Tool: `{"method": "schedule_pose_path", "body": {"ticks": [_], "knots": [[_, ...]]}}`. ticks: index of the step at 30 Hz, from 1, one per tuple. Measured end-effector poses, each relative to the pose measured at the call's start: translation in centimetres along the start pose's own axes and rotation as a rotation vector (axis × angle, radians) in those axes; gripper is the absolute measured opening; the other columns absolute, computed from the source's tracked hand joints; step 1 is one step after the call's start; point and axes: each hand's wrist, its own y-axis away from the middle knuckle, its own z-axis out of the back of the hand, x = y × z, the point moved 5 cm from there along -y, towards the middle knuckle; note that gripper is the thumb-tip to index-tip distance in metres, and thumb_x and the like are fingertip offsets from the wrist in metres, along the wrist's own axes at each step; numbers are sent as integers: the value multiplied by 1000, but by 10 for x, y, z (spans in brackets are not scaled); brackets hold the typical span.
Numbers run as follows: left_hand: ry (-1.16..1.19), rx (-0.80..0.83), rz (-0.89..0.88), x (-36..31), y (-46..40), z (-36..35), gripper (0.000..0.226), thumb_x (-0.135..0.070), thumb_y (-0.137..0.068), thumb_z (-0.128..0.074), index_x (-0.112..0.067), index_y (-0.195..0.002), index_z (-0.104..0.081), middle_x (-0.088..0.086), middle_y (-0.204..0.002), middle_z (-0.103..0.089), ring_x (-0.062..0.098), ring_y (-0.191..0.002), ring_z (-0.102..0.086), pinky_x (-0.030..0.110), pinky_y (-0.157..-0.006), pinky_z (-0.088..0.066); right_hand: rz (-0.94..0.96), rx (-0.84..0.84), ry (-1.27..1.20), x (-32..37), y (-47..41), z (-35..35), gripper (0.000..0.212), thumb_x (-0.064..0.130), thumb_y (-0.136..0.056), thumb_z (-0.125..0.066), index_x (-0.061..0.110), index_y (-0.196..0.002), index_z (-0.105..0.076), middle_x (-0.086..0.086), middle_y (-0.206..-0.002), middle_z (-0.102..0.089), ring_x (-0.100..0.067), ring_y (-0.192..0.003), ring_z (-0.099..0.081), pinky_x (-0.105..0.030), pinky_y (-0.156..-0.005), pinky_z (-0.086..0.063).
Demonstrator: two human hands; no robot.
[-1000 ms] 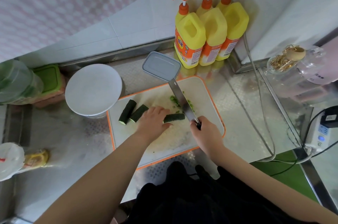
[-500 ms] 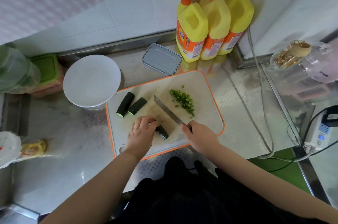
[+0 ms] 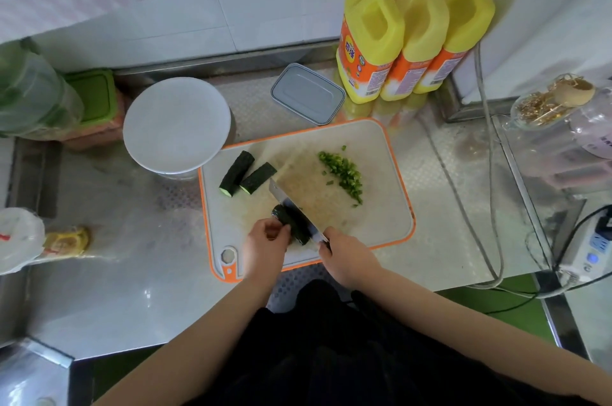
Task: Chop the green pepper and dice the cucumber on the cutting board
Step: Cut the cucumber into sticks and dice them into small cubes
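Note:
A white cutting board (image 3: pixel 381 206) with an orange rim lies on the steel counter. My left hand (image 3: pixel 266 241) holds a dark green cucumber piece (image 3: pixel 293 225) near the board's front edge. My right hand (image 3: pixel 347 255) grips the handle of a cleaver (image 3: pixel 298 187), whose broad blade rests along the cucumber piece. Two more cucumber pieces (image 3: pixel 246 173) lie at the board's back left. A pile of chopped green pepper (image 3: pixel 344 173) sits at the back right of the board.
An upturned white bowl (image 3: pixel 177 125) stands left of the board, a grey lidded box (image 3: pixel 308 94) behind it. Three yellow pump bottles (image 3: pixel 410 37) line the back wall. A cable (image 3: pixel 490 173) and a power strip (image 3: pixel 592 246) lie right, a glass jar (image 3: pixel 546 107) beyond.
The cucumber piece has been turned and drawn toward the board's front edge under my left hand. The cleaver came down from over the pepper pile and now lies against that piece.

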Motion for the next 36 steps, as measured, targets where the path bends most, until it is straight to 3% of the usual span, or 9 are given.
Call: {"method": "schedule_pose_path", "body": {"ticks": [6,14,19,31,36], "knots": [[185,21,167,4,-6,-3,16,-22,-85,-74,-10,-90,-65,10,-81,-73,30,-81,-70,44,-80,-58,36,-39,127,3,1,0,18,25,-101,-33,9,-106,-42,-18,-96,-64,-37,-88,-60,-33,-63,-34],[286,99,261,8,-13,-2,19,-14,-84,-75,-4,-98,-65,13,-86,-73,16,-71,-70,25,-68,-57,31,-12,242,4,-3,-7,24,20,-102,-33,6,-118,-42,-16,-104,-65,-32,-96,-63,-32,-68,-40],[315,126,295,14,-14,-1,18,-15,-84,-75,-6,-98,-70,11,-85,-75,21,-81,-73,31,-76,-58,18,-51,209,4,-4,-4,23,23,-101,-35,7,-112,-46,-16,-102,-65,-33,-94,-62,-33,-68,-41],[355,129,305,11,-11,-2,11,-17,-86,-73,-10,-93,-68,11,-85,-75,20,-80,-73,29,-74,-58,-2,-60,221,4,-6,-5,23,24,-101,-35,6,-107,-47,-15,-100,-66,-32,-92,-64,-33,-68,-43],[348,128,294,10,-11,-3,18,-17,-85,-73,-5,-98,-69,13,-85,-74,19,-78,-73,27,-73,-58,-6,-69,178,3,-5,-3,20,25,-101,-35,8,-99,-46,-15,-98,-65,-32,-90,-63,-31,-64,-38]]}}
